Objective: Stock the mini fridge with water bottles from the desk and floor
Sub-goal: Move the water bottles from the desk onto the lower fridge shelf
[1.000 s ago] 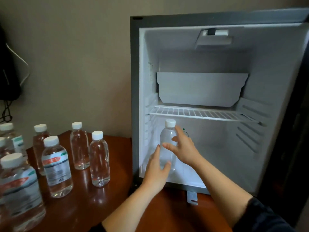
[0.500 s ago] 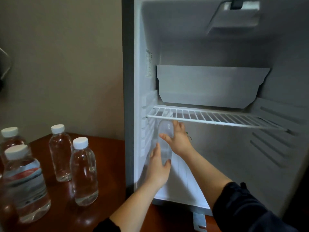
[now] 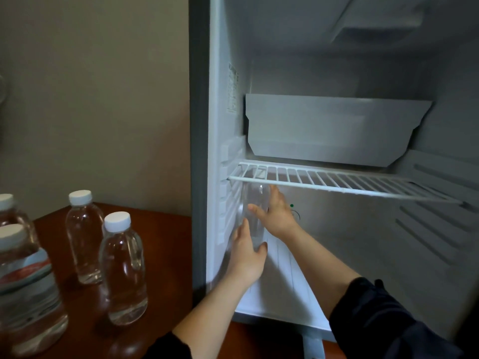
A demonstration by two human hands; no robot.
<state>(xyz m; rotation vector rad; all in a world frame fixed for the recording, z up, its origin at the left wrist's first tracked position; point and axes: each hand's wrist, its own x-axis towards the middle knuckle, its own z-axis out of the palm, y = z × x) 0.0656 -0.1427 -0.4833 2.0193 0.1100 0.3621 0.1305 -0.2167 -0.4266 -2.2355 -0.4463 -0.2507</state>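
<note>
Reddish-brown wooden desk (image 3: 166, 242), left: four white-capped water bottles (image 3: 124, 270) are stood upright on it, outside the mini fridge (image 3: 199, 151). One clear bottle (image 3: 255, 221) is held upright inside, near the left wall and under the wire shelf (image 3: 337, 181). Its lower part is gripped by the left hand (image 3: 246, 263), its middle by the right hand (image 3: 280, 218).

The bottle (image 3: 255, 218) is partly hidden: its top behind the shelf (image 3: 337, 183), its base behind the left hand (image 3: 246, 257). The right hand (image 3: 278, 216) has its fingers out of sight behind it. The fridge (image 3: 199, 125) is cut off at the top and right. At the left edge the labelled bottle (image 3: 26, 294) and far bottle (image 3: 10, 213) are cropped, and the label print is blurred. The sticker (image 3: 232, 89) is too small to read.
</note>
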